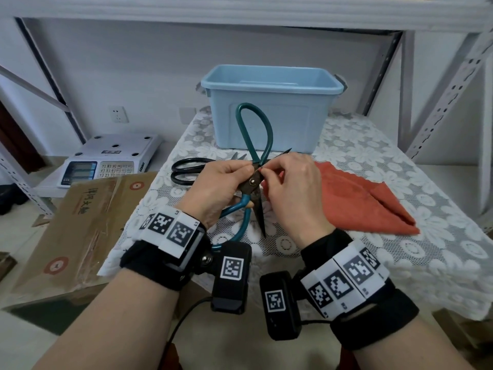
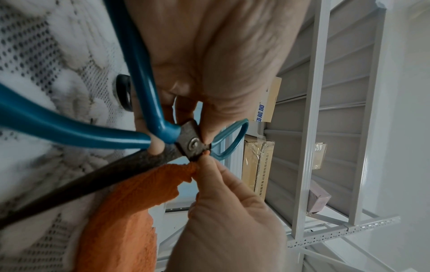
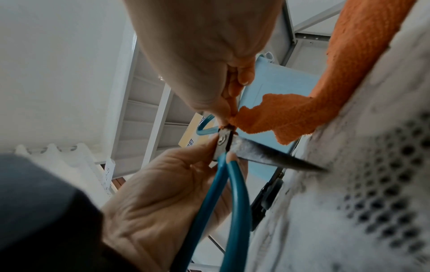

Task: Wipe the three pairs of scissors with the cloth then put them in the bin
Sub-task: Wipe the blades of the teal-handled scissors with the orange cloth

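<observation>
Straight ahead of you, at the far edge of the table, stands the bin. Just in front of its left corner a pair of scissors lies flat on the table, handles to the left, tips toward the middle. To the right of centre the cloth lies on the table, its near-left corner lifted up to your right hand. Your left hand sits just left of it, the two meeting over the table's middle at the pivot of the held scissors, one handle loop rising before the bin, the other near your left wrist. Off the table's left side sits a cardboard box, and behind that a scale on a low shelf.
</observation>
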